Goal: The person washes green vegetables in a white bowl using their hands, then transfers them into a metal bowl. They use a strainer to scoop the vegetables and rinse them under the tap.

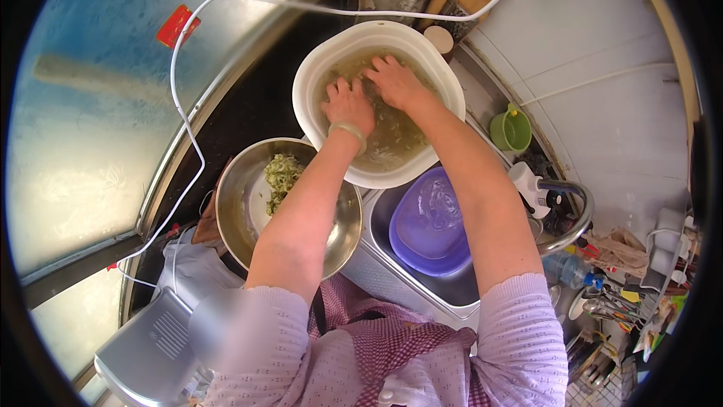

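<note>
A white plastic basin [309, 91] holds cloudy brownish water [395, 136] with small pale green shreds floating in it. Both of my hands reach into this water. My left hand [349, 106], with a pale bangle [351, 131] at the wrist, has its fingers spread and partly under the surface. Just to its right, my right hand [395, 82] dips its parted fingertips in near the far side. No held thing shows in either hand, though the water hides what is under the palms. Below my left forearm, a steel bowl [234, 203] contains a clump of shredded green vegetable [282, 178].
A purple basin [412, 249] with water sits in the steel sink [460, 305], beneath my right forearm. The curved faucet [582, 203] and a green cup [511, 129] are on the right. A white cable [175, 79] loops across the window side. Utensils [613, 308] crowd the lower right.
</note>
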{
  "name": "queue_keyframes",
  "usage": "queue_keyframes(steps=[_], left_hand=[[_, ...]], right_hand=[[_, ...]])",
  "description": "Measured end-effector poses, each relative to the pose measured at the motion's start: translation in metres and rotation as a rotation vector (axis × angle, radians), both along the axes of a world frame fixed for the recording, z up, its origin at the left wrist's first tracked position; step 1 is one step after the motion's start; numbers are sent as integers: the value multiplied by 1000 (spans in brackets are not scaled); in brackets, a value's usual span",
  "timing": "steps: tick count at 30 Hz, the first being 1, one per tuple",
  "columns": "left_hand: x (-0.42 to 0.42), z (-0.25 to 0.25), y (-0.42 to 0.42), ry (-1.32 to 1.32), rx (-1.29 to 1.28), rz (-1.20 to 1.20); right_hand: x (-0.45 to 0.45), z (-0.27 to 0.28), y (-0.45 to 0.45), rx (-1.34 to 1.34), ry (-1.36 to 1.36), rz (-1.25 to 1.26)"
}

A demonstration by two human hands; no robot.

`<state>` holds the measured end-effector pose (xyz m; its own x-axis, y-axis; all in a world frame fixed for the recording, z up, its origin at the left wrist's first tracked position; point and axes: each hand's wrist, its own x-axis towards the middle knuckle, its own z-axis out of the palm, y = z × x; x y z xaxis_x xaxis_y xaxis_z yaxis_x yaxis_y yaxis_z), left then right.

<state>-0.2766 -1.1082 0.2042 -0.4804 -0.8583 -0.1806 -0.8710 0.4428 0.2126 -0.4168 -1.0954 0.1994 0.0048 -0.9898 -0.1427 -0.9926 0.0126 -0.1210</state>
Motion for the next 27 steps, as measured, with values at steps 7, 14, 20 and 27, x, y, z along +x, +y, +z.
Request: queue_keyframes(steps=[7, 14, 20, 27], left_hand=[[3, 8, 16, -17, 78, -8], [2, 5, 39, -27, 174, 14], [-3, 16, 59, 36, 340, 91], [-12, -41, 65, 240, 477, 123]], right_hand=[[4, 2, 21, 31, -5, -52], [3, 1, 47, 47, -85, -82], [4, -2, 69, 111, -229, -206], [13, -9, 69, 338, -468, -340]])
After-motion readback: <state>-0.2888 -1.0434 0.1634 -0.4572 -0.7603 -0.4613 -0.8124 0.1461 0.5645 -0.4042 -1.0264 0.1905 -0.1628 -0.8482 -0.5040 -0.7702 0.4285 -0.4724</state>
